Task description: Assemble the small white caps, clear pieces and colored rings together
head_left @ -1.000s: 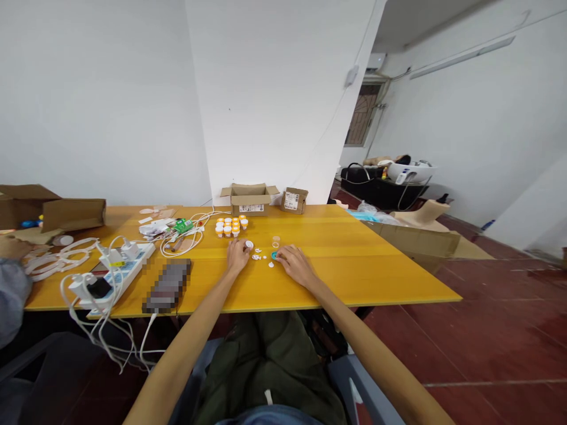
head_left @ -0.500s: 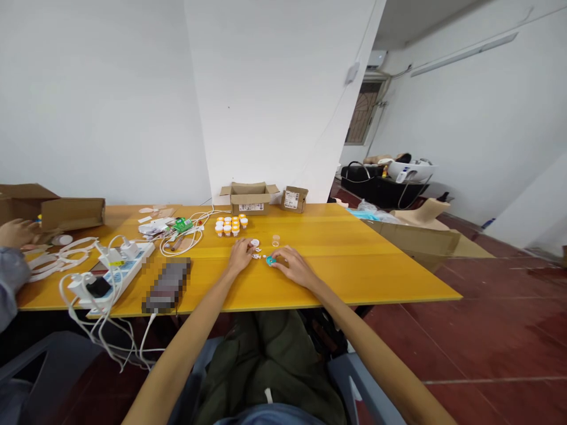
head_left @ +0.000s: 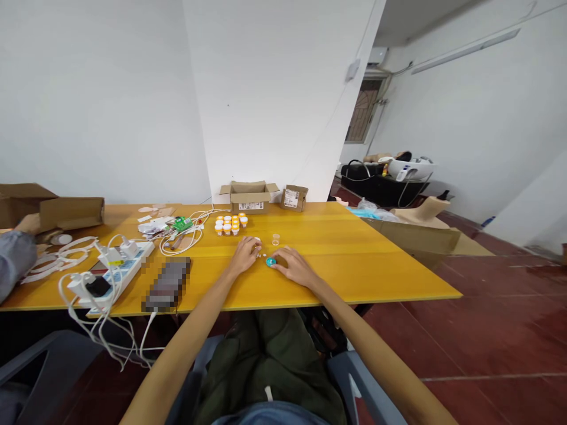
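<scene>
My right hand (head_left: 294,267) pinches the edge of a small teal round disc (head_left: 270,261) on the table, thumb and fingers closed on it. Something small and pale shows on the disc's face. To its left, my left hand (head_left: 244,255) is curled low over some tiny white pieces (head_left: 259,255), fingers drawn together; what lies between the fingertips is too small to make out. A small white piece (head_left: 264,255) lies between the hands. The white round cap beyond my left fingertips is mostly covered. Behind the disc stands a small clear cup (head_left: 275,239).
Several white jars with orange lids (head_left: 230,225) stand behind my left hand. Cardboard boxes (head_left: 250,198) sit against the wall. On the left are a power strip (head_left: 119,274) with tangled white cables, a blurred-out phone (head_left: 167,284) and another person's sleeve (head_left: 16,260).
My left hand has moved slightly right, now covering the white pieces and most of the cap. My right hand keeps the teal disc in place. The other person's hand reached into the box.
</scene>
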`<state>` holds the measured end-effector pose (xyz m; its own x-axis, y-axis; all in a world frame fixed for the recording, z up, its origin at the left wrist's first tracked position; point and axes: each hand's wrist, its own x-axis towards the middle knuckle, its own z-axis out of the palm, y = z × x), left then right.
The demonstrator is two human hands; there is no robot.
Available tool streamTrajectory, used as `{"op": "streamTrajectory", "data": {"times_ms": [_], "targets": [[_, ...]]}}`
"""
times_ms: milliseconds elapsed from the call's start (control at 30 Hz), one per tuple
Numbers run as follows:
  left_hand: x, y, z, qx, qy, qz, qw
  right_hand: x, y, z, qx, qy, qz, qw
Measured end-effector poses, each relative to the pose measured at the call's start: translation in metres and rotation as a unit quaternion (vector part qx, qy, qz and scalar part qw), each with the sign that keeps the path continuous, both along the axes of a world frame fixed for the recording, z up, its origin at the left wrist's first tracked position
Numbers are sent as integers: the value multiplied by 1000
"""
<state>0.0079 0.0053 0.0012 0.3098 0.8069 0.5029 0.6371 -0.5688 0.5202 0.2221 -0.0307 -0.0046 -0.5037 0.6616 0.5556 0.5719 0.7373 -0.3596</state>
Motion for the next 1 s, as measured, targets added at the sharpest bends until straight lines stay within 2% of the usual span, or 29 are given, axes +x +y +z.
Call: {"op": "streamTrajectory", "data": {"times_ms": [133, 300, 467, 667, 800, 1000], "targets": [[-1, 0, 0, 7, 11, 9, 1000, 1, 0, 0, 19, 19, -14, 1000], [-2, 0, 0, 13, 18, 29, 999, 14, 1, -3, 60, 51, -104, 991], [0, -10, 6, 22, 58, -27, 998, 27, 2, -9, 65, 3, -161, 985], [4, -24, 14, 23, 102, -88, 991, 22, 1, -11, 66, -82, -161, 981], [6, -29, 17, 18, 113, -106, 988, 22, 3, -11, 74, -98, -155, 980], [8, -29, 16, 8, 128, -118, 985, 22, 5, -12, 87, -98, -110, 985]]}}
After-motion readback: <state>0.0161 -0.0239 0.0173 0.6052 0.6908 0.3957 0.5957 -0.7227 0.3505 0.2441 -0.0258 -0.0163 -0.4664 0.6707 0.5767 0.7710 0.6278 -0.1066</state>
